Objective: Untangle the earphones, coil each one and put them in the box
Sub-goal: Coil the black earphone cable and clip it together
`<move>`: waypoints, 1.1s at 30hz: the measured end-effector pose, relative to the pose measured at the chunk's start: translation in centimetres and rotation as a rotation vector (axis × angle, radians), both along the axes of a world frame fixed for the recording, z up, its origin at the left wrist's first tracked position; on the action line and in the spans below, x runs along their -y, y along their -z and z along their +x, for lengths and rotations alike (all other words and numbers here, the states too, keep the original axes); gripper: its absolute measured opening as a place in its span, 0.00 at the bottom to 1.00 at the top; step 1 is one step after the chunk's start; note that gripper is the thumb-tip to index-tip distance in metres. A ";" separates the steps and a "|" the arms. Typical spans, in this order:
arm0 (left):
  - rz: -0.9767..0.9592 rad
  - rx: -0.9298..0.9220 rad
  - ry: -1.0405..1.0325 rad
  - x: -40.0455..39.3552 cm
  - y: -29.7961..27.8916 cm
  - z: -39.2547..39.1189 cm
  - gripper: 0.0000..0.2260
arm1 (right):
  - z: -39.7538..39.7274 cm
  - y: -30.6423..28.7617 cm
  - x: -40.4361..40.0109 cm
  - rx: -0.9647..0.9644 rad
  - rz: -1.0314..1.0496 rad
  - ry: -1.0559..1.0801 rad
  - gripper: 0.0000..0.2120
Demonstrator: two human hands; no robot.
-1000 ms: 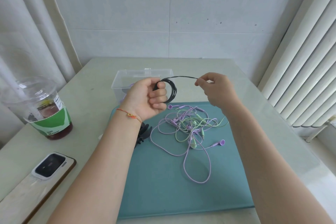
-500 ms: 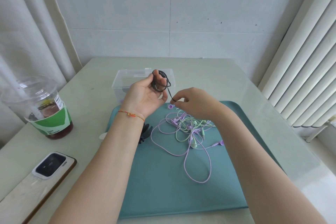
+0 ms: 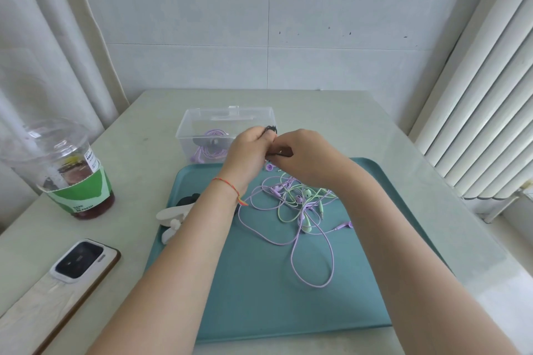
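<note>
The black earphone (image 3: 271,129) is bunched between the two hands, held in the air just above the near right corner of the clear plastic box (image 3: 202,124); the left hand (image 3: 248,150) has its fingers curled round the coil, with a dark loop poking out above its knuckles, and the right hand (image 3: 305,155) is pressed close against it, pinching a short black stretch of cord near the palm. By the look of it, this cord is at the tucking-in stage of its coil and not yet in the box. One coiled purple earphone (image 3: 212,150) already lies inside the box, so that one counts as done. Left to do is the knot of purple and green earphones (image 3: 297,204) on the teal tray (image 3: 259,297), just near of the hands; it looks like at least two cords, though the exact count cannot be read from the tangle. The black coil itself is mostly hidden by the fingers, so its tidiness and where its plug and buds lie cannot be told. A dark object and a white object (image 3: 173,215) at the tray's left edge are partly covered by the left forearm and hard to identify. Far left stand an iced drink cup (image 3: 66,170) and a phone (image 3: 78,261) on the table (image 3: 360,130).
</note>
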State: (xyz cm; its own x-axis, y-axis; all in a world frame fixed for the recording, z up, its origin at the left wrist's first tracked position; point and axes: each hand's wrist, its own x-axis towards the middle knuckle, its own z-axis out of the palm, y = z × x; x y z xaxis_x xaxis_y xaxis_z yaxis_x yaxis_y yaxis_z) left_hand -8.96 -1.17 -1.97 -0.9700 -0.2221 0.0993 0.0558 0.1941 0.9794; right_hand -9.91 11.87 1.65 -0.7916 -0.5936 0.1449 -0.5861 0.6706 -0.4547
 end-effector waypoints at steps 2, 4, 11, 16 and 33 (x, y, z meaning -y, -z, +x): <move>0.014 0.059 0.067 -0.1 0.0 0.1 0.10 | -0.2 -0.1 -0.2 0.006 -0.033 0.015 0.07; 0.020 0.114 0.106 0.0 -0.4 0.3 0.10 | -0.4 -0.1 -0.4 -0.006 -0.090 0.043 0.04; 0.161 0.350 0.344 0.1 -0.8 0.7 0.17 | -0.7 -0.6 -1.1 -0.019 -0.275 0.063 0.05; 0.267 0.374 0.361 0.3 -0.7 0.5 0.16 | -0.9 -0.6 -1.4 0.040 -0.343 0.046 0.04; 0.293 0.342 0.223 0.4 -0.9 0.3 0.14 | -1.1 0.3 -1.2 0.111 -0.260 0.016 0.05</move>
State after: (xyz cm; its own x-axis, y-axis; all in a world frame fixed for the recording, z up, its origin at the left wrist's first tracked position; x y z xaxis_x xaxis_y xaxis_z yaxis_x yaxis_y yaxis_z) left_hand -8.62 -1.53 -1.03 -0.9631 0.0234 -0.2681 -0.2691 -0.0717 0.9605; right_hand -11.03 13.11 1.30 -0.8200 -0.5353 0.2027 -0.5136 0.5316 -0.6736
